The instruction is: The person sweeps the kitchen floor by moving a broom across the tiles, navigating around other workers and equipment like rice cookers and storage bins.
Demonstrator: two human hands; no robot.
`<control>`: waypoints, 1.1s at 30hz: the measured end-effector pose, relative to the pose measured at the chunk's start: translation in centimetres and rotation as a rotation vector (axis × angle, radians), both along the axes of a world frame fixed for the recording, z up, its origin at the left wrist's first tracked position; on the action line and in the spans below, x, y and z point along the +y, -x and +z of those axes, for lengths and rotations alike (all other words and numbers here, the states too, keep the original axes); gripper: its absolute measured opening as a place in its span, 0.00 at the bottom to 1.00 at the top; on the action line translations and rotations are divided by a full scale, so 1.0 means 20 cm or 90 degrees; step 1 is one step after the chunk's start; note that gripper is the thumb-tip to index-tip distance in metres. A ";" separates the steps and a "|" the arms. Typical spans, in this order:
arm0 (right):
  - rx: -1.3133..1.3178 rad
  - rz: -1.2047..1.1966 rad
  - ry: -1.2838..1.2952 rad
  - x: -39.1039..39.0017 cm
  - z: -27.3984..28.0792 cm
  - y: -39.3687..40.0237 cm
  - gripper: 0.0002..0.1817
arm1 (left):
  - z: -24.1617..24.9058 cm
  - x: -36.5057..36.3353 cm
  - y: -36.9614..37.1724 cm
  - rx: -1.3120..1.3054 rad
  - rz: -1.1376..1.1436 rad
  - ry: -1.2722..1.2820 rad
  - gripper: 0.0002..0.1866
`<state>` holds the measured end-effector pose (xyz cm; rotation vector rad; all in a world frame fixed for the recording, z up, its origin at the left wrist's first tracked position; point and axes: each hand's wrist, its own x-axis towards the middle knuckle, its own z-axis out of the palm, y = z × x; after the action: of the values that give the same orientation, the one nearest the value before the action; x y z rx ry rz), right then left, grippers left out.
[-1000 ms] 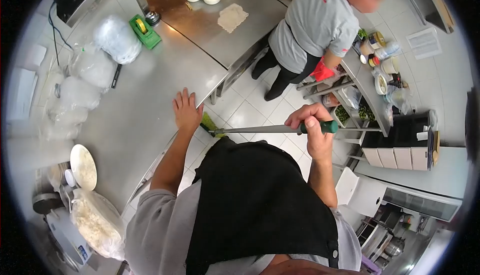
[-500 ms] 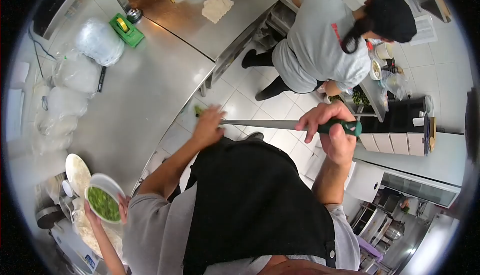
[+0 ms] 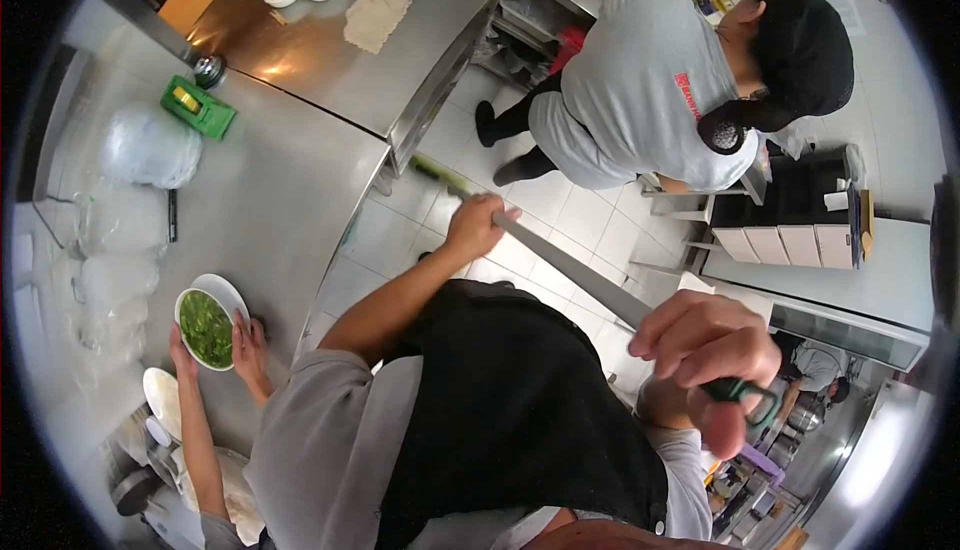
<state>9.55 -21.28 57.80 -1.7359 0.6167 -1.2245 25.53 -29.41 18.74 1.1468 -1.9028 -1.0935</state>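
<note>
As the left hand grips the long-handled brush low on its shaft and the right hand its green handle, the step looks like guiding its bristles above floor tiles by the steel table, calling for clearance from a co-worker's shoes.

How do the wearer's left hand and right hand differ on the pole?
Left hand is partway down the pole, nearer the green bristles; right hand is by its green handle. Right hand looks larger, closer to the camera; left hand looks smaller, farther off. Both are bare and grip the pole.
</note>
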 end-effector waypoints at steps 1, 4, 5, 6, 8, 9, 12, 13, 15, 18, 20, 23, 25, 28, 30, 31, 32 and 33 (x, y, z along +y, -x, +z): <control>0.028 -0.015 0.025 -0.02 -0.02 -0.03 0.33 | -0.03 -0.07 0.02 0.005 0.006 0.011 0.22; 0.096 -0.076 0.021 -0.06 -0.12 -0.09 0.33 | -0.14 -0.33 0.10 0.017 0.018 0.025 0.19; 0.129 -0.099 0.019 -0.09 -0.16 -0.10 0.33 | -0.16 -0.41 0.12 0.022 0.016 0.026 0.17; 0.162 -0.121 0.018 -0.13 -0.22 -0.12 0.32 | -0.20 -0.50 0.14 0.022 0.018 0.024 0.17; 0.173 -0.132 0.091 -0.27 -0.41 -0.13 0.27 | -0.29 -0.65 0.17 0.027 0.012 0.014 0.17; 0.189 -0.134 0.062 -0.32 -0.52 -0.13 0.27 | -0.39 -0.69 0.18 0.025 0.012 0.009 0.17; 0.097 -0.160 -0.045 -0.37 -0.69 -0.09 0.24 | -0.65 -0.65 0.14 0.032 0.131 0.028 0.16; 0.056 -0.166 -0.080 -0.36 -0.70 -0.05 0.25 | -0.66 -0.52 0.09 -0.002 0.171 0.042 0.16; 0.020 -0.178 -0.168 -0.31 -0.66 0.05 0.26 | -0.65 -0.32 0.04 -0.041 0.211 0.058 0.16; 0.119 -0.146 -0.114 -0.21 -0.36 0.04 0.28 | -0.55 -0.21 0.03 -0.028 0.176 -0.012 0.17; 0.048 -0.054 -0.013 -0.22 -0.25 0.12 0.37 | -0.24 -0.26 0.10 0.004 0.057 0.054 0.17; 0.021 -0.067 0.034 -0.27 -0.21 0.13 0.34 | -0.20 -0.36 0.25 0.027 0.110 -0.027 0.19; 0.133 -0.073 0.014 -0.35 -0.35 0.14 0.32 | -0.36 -0.44 0.28 0.045 0.167 -0.022 0.18; 0.120 -0.115 -0.104 -0.37 -0.53 0.23 0.32 | -0.62 -0.33 0.29 0.037 0.247 0.009 0.16; 0.084 -0.095 -0.144 -0.34 -0.57 0.35 0.32 | -0.73 -0.05 0.29 -0.025 0.267 0.016 0.18; 0.091 -0.068 -0.169 -0.31 -0.57 0.39 0.33 | -0.75 0.09 0.30 -0.036 0.263 -0.006 0.19; 0.100 -0.042 -0.196 -0.27 -0.57 0.46 0.33 | -0.76 0.25 0.33 -0.046 0.257 -0.032 0.19; 0.105 -0.018 -0.205 -0.24 -0.55 0.53 0.33 | -0.72 0.41 0.37 -0.068 0.263 -0.081 0.20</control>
<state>-1.07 -26.10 46.77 -1.5666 0.8876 -0.9471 18.14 -21.26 4.29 1.6108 -1.5885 -0.9464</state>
